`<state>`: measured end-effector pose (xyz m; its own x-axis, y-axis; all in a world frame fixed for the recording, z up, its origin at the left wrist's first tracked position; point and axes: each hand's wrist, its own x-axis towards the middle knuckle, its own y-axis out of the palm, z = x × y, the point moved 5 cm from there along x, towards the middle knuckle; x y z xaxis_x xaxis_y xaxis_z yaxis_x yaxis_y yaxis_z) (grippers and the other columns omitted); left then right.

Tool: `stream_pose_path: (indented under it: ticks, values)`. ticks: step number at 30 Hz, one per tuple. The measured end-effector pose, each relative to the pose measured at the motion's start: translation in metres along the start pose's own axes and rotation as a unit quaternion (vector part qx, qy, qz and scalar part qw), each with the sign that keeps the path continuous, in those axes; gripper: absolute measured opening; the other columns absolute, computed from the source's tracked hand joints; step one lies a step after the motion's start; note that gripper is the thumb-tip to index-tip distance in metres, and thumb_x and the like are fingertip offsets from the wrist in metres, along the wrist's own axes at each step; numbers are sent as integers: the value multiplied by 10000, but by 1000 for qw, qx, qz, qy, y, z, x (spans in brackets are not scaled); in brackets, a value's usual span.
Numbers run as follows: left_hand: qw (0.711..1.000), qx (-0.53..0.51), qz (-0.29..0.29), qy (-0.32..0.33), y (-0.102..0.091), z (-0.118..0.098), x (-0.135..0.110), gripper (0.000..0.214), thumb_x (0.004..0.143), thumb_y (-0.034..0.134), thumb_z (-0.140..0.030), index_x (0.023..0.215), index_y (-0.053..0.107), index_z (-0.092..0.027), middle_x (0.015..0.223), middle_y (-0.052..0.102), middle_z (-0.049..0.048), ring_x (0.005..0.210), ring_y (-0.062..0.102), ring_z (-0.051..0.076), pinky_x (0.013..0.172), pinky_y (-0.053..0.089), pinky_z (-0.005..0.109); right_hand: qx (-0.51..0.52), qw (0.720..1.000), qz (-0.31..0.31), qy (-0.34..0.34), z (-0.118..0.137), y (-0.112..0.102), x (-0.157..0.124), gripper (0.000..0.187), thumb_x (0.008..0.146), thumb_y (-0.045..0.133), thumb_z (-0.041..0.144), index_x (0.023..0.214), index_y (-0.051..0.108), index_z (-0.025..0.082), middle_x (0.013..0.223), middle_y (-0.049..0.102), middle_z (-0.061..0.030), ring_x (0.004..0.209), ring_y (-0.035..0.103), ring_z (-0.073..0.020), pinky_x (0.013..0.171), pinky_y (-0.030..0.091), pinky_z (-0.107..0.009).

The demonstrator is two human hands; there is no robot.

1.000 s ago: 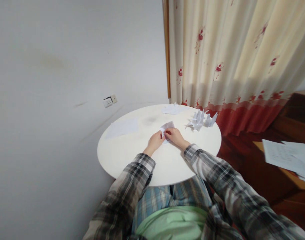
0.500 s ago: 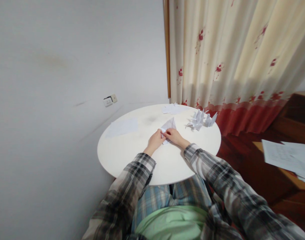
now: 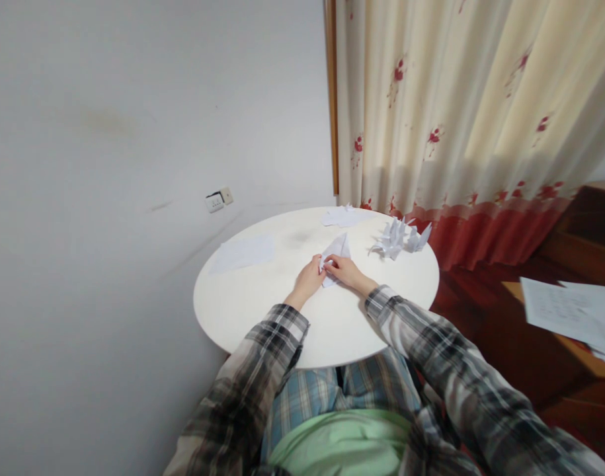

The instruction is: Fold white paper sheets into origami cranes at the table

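Observation:
A small white folded paper (image 3: 336, 251) stands up to a point on the round white table (image 3: 262, 311). My left hand (image 3: 308, 279) is closed on its left lower edge and my right hand (image 3: 342, 271) pinches its right lower edge. Both hands rest on the tabletop near its middle. The lower part of the paper is hidden under my fingers.
Several folded white paper figures (image 3: 399, 238) sit at the table's far right. A flat sheet (image 3: 242, 253) lies at the left and crumpled paper (image 3: 342, 215) at the far edge. A curtain (image 3: 461, 112) hangs behind. Papers (image 3: 570, 307) lie on a wooden surface at the right.
The folded paper has been raised from a low flap to an upright point between my hands. My hands stayed in nearly the same place.

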<state>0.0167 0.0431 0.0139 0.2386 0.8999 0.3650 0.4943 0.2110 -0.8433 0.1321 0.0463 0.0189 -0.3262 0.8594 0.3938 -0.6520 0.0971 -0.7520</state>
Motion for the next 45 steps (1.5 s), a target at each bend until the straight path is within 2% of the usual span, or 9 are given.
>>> stream_pose_path:
  ticks: [6, 13, 19, 25, 33, 39, 45]
  values:
    - [999, -35, 6, 28, 1, -4, -1, 411, 766, 462, -167, 1171, 386, -170, 971, 608, 77, 796, 580, 161, 709, 427, 268, 10, 1000, 1, 6, 0, -1, 1, 277, 867, 420, 358, 937, 585, 147, 719, 612, -15, 645, 527, -92, 603, 338, -186]
    - [998, -46, 36, 23, 1, -5, -3, 452, 738, 497, -183, 1176, 383, -181, 697, 560, -11, 617, 530, 130, 567, 390, 224, 9, 1000, -1, 8, 1, -1, 1, 339, 877, 388, 378, 801, 612, 135, 724, 621, -29, 639, 521, -95, 595, 327, -189]
    - [994, -83, 47, 46, 2, -10, -4, 479, 704, 508, -159, 1170, 401, -184, 631, 519, -36, 573, 487, 109, 542, 367, 207, 44, 999, 20, -21, 7, -3, -2, 355, 885, 365, 356, 805, 644, 150, 775, 648, -22, 691, 547, -100, 643, 345, -180]
    - [992, -99, 48, 61, 0, -15, -7, 469, 709, 528, -230, 1162, 419, -183, 697, 569, -6, 596, 509, 121, 560, 389, 224, 45, 999, 10, -10, 5, -4, -3, 339, 836, 445, 376, 734, 645, 122, 644, 621, -15, 583, 507, -90, 570, 324, -183]
    - [990, -119, 37, 68, 2, -14, -6, 564, 671, 547, -180, 1212, 386, -182, 707, 579, -12, 614, 530, 125, 585, 415, 232, 73, 997, -11, 4, -2, -1, 0, 324, 771, 526, 387, 634, 604, 104, 549, 553, 6, 509, 432, -70, 505, 280, -186]
    - [980, -159, 7, 117, -2, -20, -6, 492, 634, 547, -126, 1119, 465, -153, 904, 592, 31, 748, 540, 131, 723, 448, 262, 75, 997, -14, -3, -3, -1, 1, 209, 735, 551, 299, 688, 614, 106, 548, 536, 16, 505, 416, -71, 495, 270, -186]
    - [977, -168, 4, 132, -4, -23, -6, 495, 624, 552, -118, 1111, 472, -139, 947, 584, 45, 803, 537, 144, 779, 445, 282, 74, 997, -10, -10, -3, -2, 1, 173, 732, 521, 241, 741, 630, 108, 577, 544, 16, 521, 422, -72, 508, 281, -184]
